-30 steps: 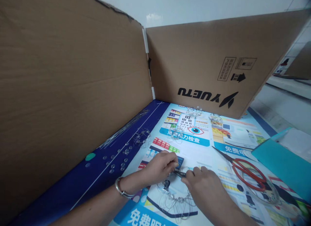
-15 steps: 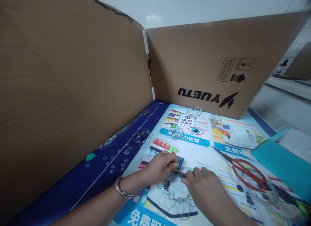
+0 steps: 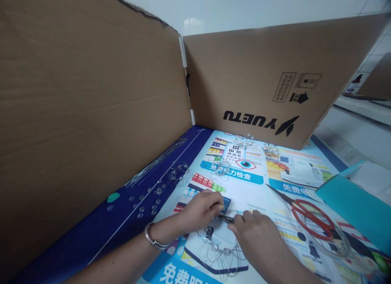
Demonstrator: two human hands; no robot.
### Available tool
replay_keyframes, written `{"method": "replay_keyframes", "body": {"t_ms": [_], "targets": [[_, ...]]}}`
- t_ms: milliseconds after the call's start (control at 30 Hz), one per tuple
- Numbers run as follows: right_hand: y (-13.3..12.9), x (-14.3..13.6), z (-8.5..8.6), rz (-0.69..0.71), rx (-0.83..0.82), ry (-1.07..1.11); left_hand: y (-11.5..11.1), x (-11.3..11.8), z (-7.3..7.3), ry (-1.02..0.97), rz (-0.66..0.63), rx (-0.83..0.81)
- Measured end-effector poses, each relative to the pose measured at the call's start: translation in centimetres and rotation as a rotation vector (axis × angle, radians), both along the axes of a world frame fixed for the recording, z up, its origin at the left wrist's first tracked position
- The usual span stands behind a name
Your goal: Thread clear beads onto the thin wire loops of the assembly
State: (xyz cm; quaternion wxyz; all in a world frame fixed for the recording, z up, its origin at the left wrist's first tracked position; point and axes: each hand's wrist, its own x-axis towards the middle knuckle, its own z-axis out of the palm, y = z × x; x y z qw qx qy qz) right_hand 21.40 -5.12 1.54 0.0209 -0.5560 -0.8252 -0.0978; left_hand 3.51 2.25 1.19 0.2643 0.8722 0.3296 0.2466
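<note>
My right hand (image 3: 255, 231) is closed around the handles of small pliers (image 3: 226, 218), whose dark jaws point left. Touching the jaw end, my left hand (image 3: 205, 210) pinches a piece of the wire and bead work; the exact bit between its fingertips is hidden. Below both hands a ring of clear beads and thin wire loops (image 3: 226, 251) lies on the printed sheet, its upper part covered by the hands. A silver bangle (image 3: 152, 236) circles my left wrist.
Orange-handled scissors (image 3: 313, 219) lie at the right over a coil of clear line (image 3: 343, 245), beside a turquoise box (image 3: 354, 202). Loose clear beads (image 3: 154, 200) and wires (image 3: 155, 162) lie left. Beaded wire pieces (image 3: 220, 167) sit farther back. Cardboard walls (image 3: 244, 80) enclose two sides.
</note>
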Motion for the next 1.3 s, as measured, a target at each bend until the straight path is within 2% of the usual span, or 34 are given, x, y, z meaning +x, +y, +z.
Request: {"method": "replay_keyframes", "body": {"t_ms": [467, 800, 1033, 1300], "targets": [[-0.1, 0.1, 0.2, 0.005, 0.036, 0.002, 0.0, 0.0, 0.2, -0.012, -0.003, -0.037], [-0.8, 0.7, 2.0, -0.017, 0.067, -0.030, 0.1, 0.0, 0.1, -0.068, -0.096, -0.063], [-1.5, 0.4, 3.0, -0.024, 0.116, -0.041, 0.0, -0.1, 0.4, -0.105, -0.063, -0.102], [-1.3, 0.7, 2.4, -0.025, 0.160, -0.023, -0.1, -0.1, 0.4, -0.129, -0.053, -0.129]]}}
